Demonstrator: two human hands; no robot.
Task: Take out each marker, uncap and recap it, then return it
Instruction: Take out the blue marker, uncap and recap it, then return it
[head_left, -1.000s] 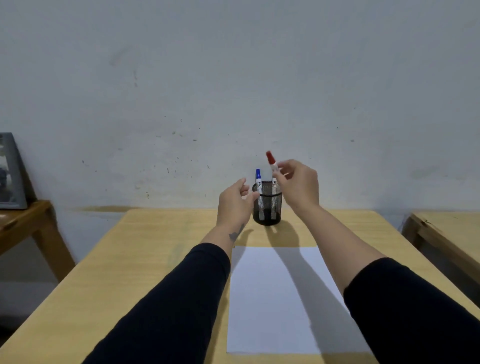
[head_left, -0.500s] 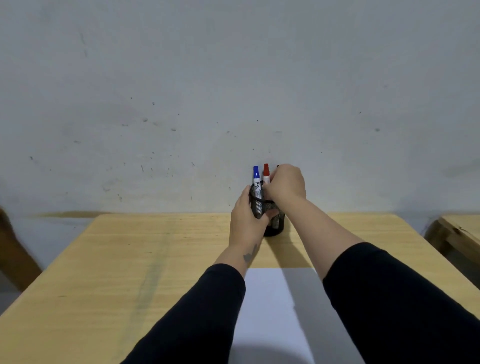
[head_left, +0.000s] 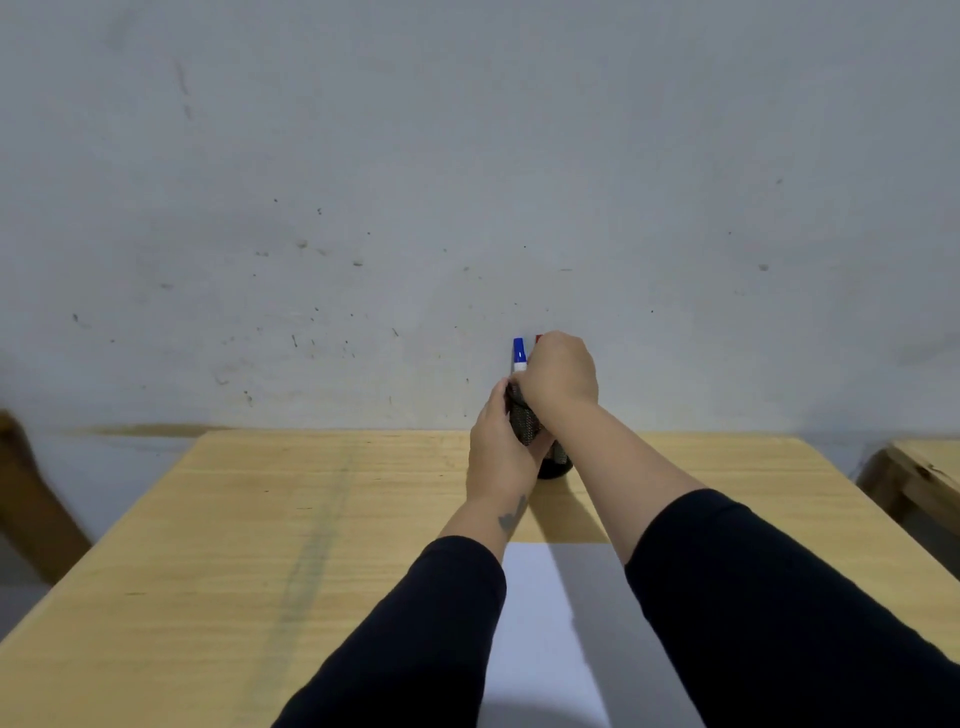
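Note:
A black mesh pen holder (head_left: 523, 427) stands at the far edge of the wooden table (head_left: 291, 519), against the wall. My left hand (head_left: 500, 452) is wrapped around its left side. A blue-capped marker (head_left: 518, 354) sticks upright out of the holder. Right beside it, only a sliver of the red marker's cap (head_left: 538, 340) shows. My right hand (head_left: 558, 371) is curled over the top of the holder and closed on that red marker, hiding the rest of it and any other markers.
A white sheet of paper (head_left: 545, 623) lies on the table between my forearms. Another wooden table (head_left: 919, 478) stands at the right edge. A wooden leg (head_left: 31, 499) shows at the far left.
My right hand lowered the red marker into the holder and now covers its cap. My left hand closed around the holder. The view tilted up and shifted right.

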